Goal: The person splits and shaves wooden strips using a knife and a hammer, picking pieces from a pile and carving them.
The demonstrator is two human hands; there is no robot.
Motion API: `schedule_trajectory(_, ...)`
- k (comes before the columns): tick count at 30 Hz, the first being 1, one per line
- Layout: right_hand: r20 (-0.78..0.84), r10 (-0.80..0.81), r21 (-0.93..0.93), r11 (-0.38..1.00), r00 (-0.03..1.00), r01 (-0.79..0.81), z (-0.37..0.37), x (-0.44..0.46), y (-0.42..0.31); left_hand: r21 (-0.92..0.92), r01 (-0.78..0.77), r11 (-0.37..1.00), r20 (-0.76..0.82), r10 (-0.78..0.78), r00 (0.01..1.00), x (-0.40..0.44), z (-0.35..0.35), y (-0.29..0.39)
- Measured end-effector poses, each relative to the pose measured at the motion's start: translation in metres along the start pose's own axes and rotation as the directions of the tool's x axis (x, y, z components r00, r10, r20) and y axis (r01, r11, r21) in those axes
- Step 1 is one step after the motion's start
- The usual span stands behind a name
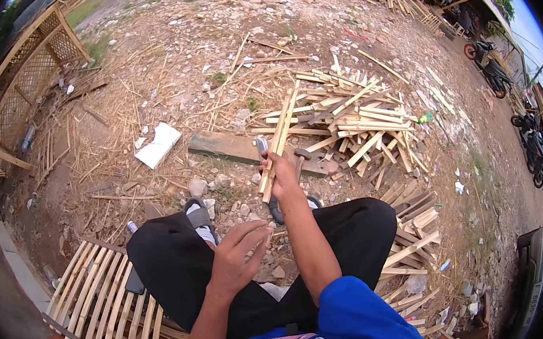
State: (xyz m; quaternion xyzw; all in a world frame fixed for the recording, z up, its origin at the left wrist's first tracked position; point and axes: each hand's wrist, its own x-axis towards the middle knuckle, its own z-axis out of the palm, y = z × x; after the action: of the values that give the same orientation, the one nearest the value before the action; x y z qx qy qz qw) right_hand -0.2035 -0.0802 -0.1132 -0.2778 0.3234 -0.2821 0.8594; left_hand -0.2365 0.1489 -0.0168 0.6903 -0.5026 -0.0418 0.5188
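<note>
Wooden strips (281, 134), long and pale, stand nearly lengthwise in view, with my right hand (281, 172) wrapped round their lower part. My left hand (239, 251) is raised over my lap, its fingers stretched out and nothing in it. Behind my right hand a hammer (301, 158) and a grey metal blade (261, 146) show by a dark wooden plank (221, 146) on the ground. The blade's lower part is hidden by the strips and my hand.
A large pile of cut strips (361, 116) lies ahead right, a second pile (412, 238) beside my right knee. A white block (158, 145) lies left. A slatted bench (100, 284), woven panels (40, 62) and parked motorcycles (488, 69) stand around.
</note>
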Motion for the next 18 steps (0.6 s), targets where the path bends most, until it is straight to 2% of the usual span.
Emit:
schedule_trajectory(4, -0.215, -0.06, -0.168, 0.985, 0.975, 0.024, -0.049, 0.014, 0.036, -0.125, -0.092, 0.988, 0.01, 0.094, 0.996, 0.015, 0.011, 0.021)
schedule_trajectory(6, -0.299, -0.148, -0.306, 0.951, 0.943, 0.052, -0.068, 0.021, 0.047, -0.072, -0.205, 0.976, 0.02, 0.207, 0.978, 0.041, -0.006, 0.032)
schedule_trajectory(7, -0.291, -0.175, -0.307, 0.948, 0.941, 0.082, -0.066, 0.017, 0.044, -0.048, -0.263, 0.964, 0.029, 0.264, 0.964, 0.055, -0.017, 0.038)
schedule_trajectory(9, -0.279, -0.23, -0.301, 0.943, 0.932, 0.143, -0.054, 0.006, 0.03, 0.114, -0.367, 0.923, 0.06, 0.362, 0.93, 0.085, -0.051, 0.051)
schedule_trajectory(10, -0.285, -0.186, -0.196, 0.972, 0.94, 0.133, -0.055, 0.013, 0.031, 0.158, -0.405, 0.9, 0.045, 0.404, 0.914, 0.104, -0.068, 0.056)
schedule_trajectory(13, -0.282, -0.166, -0.217, 0.97, 0.945, 0.106, -0.043, 0.011, 0.012, 0.298, -0.496, 0.816, -0.085, 0.54, 0.838, 0.156, -0.101, 0.065)
schedule_trajectory(15, -0.246, -0.096, -0.06, 0.995, 0.965, 0.084, -0.036, 0.007, -0.001, 0.309, -0.596, 0.741, -0.184, 0.661, 0.728, 0.186, -0.108, 0.067)
schedule_trajectory(18, -0.135, -0.031, 0.178, 0.983, 0.99, 0.055, -0.013, -0.012, -0.022, 0.158, -0.546, 0.823, -0.321, 0.565, 0.76, 0.186, -0.083, 0.04)
